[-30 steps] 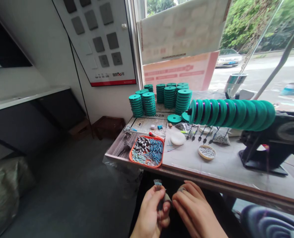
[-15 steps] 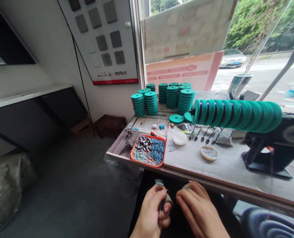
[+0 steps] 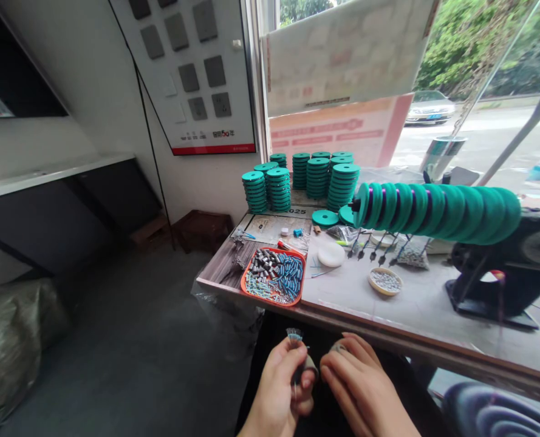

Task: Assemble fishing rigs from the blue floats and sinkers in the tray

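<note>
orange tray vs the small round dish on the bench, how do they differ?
The orange tray is squarish, sits at the table's front edge, and holds grey and blue cylindrical parts. The small round dish is tan, smaller, further right, and holds tiny pale pieces. Both are shallow, filled, and untouched by either hand.

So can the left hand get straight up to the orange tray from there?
Probably yes: the left hand sits below the table edge, the orange tray just above at that edge, nothing between; it already pinches a small part.
</note>
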`<state>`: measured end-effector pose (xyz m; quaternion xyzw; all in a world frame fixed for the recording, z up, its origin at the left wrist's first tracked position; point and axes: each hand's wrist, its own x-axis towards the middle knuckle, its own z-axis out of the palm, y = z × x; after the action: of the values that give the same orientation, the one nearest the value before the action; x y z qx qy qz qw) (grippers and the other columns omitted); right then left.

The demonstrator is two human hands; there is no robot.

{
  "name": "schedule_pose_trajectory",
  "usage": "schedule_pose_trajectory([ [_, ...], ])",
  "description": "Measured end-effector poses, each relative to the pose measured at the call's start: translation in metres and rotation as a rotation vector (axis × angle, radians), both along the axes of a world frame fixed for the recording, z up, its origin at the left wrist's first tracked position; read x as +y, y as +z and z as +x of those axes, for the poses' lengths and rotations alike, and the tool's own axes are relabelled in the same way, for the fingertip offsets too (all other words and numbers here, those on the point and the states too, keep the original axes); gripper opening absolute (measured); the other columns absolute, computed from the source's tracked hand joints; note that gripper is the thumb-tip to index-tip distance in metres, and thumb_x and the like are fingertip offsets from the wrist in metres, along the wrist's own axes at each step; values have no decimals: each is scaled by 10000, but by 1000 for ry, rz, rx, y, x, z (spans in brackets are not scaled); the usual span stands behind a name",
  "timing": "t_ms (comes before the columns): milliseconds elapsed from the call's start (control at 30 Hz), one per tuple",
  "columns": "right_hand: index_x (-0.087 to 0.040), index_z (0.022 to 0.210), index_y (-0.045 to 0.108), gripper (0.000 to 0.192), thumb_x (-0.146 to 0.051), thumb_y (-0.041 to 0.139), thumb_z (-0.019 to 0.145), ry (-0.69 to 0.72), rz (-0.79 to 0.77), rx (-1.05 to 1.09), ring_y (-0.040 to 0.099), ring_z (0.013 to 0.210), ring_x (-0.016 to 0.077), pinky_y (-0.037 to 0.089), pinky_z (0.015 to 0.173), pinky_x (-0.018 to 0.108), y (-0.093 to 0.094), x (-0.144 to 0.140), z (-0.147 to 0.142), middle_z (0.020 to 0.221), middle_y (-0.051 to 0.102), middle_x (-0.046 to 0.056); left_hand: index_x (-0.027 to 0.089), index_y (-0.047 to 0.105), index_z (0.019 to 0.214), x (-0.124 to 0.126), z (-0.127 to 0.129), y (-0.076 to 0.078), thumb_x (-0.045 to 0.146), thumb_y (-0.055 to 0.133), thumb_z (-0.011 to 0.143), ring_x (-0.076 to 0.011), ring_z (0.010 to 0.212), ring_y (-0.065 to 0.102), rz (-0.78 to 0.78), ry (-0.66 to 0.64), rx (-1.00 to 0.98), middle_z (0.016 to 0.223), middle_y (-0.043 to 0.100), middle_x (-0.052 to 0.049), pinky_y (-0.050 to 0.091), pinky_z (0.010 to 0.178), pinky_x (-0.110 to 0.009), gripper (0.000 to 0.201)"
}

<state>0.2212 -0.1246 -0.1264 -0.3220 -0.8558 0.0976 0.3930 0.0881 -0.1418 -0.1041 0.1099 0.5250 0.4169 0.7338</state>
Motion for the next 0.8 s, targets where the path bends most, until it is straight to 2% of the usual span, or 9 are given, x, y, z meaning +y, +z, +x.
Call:
schedule_pose_trajectory([
  [233,-173,741,457,172,-101,372,873,-42,0,14,425,664,127,352,684,260,-1,1,2,657,477,-1,220,345,783,0,1,4,364,497,690,62,326,200,8,-46,17,463,350,92,112,361,-67,229],
  [533,-189,817,498,138,-184,385,897,-246,-18,89,442,739,159,324,723,295,-22,-2,4,693,497,9,219,371,785,1,0,3,371,514,683,64,326,176,57,-46,91,452,281,106,115,353,-72,232],
  [800,-187,739,474,185,-149,357,877,-253,134,37,467,613,122,387,622,229,5,-1,4,604,492,-10,198,404,745,-1,-1,0,409,682,556,64,322,191,98,23,154,439,252,120,130,328,-68,397],
])
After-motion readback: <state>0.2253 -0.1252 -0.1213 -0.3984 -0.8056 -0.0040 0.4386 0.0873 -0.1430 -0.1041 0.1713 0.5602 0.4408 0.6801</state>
